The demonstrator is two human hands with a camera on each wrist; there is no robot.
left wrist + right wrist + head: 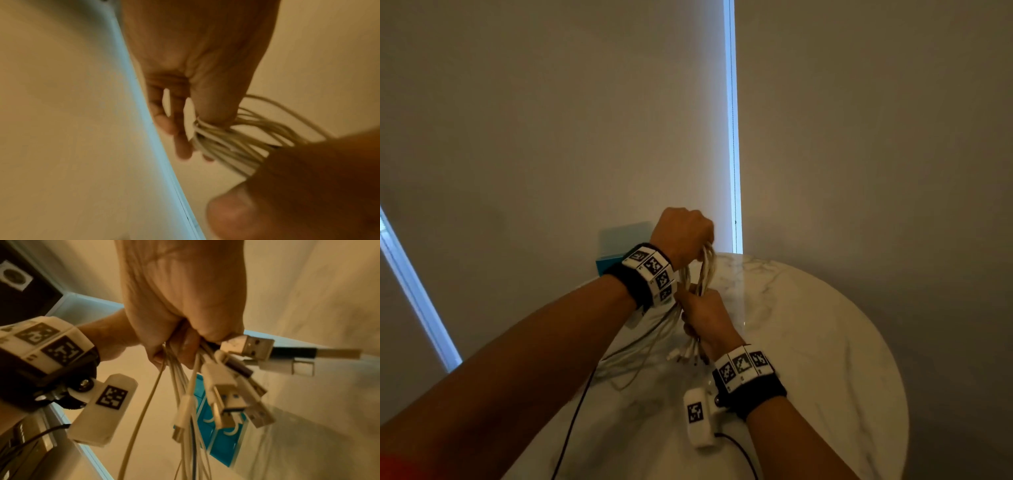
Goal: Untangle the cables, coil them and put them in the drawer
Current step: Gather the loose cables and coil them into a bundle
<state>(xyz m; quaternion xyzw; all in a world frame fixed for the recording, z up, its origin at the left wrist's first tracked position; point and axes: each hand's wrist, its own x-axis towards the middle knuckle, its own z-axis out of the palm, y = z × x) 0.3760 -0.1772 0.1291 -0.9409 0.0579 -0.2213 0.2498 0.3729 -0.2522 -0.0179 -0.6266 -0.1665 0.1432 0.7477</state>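
A bundle of white cables is stretched upright between my two hands above the round marble table. My left hand grips the top of the loops; in the left wrist view the thumb presses the strands against the fingers. My right hand is a fist round the lower end, just below the left wrist. Several USB plugs stick out under that fist. Loose strands trail onto the table. The blue drawer box stands behind my left wrist.
The table's far edge meets a pale wall and a blind with a bright strip. A thin black lead from the wrist gear runs over the table's left edge. Bare marble lies to the right of my hands.
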